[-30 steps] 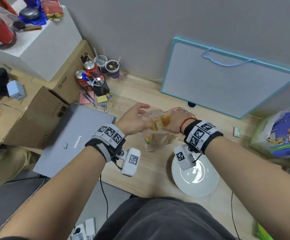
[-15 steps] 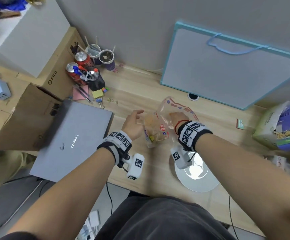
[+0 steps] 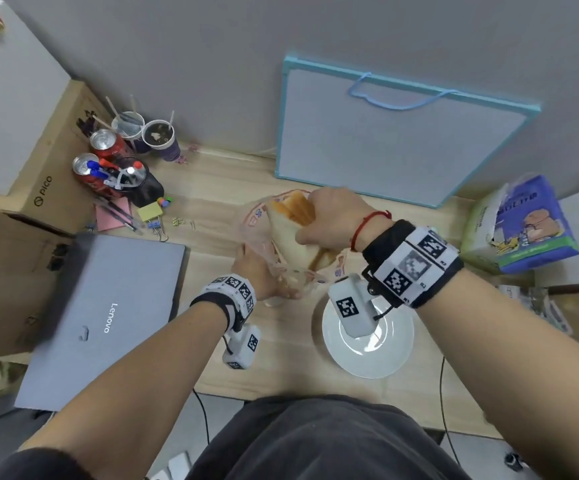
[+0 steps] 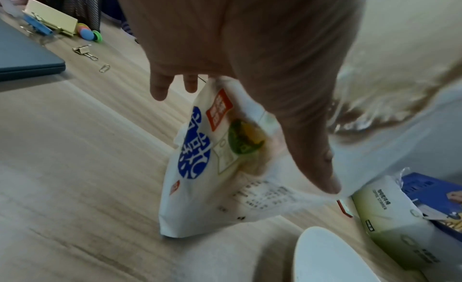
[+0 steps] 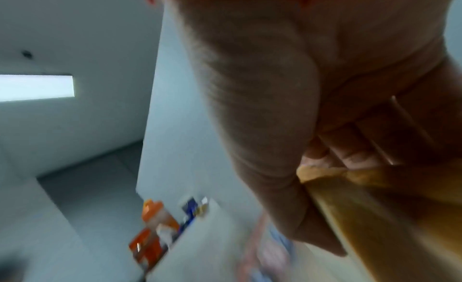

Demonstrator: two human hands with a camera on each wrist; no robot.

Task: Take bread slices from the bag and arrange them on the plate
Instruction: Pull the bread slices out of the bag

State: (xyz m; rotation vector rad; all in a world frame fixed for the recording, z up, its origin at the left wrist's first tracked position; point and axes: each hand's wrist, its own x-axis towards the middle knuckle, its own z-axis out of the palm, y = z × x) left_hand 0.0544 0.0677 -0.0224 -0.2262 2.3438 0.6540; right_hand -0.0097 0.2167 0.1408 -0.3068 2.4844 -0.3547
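Bread slices (image 3: pixel 293 220) half out — bag (image 3: pixel 264 237)

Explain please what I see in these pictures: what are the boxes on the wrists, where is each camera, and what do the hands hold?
No robot here: a person works with bare hands. Each wrist wears a band with black-and-white markers and a small white camera box. The wide picture comes from a camera on the head, looking down at the desk. The other two come from the wrist cameras, looking along each hand.

The right hand grips bread slices lifted out of the bag; its wrist view is blurred. The left hand holds the bag. The white plate near the desk edge has no bread yet. Also on the desk: a closed laptop, cans, cups and clips.
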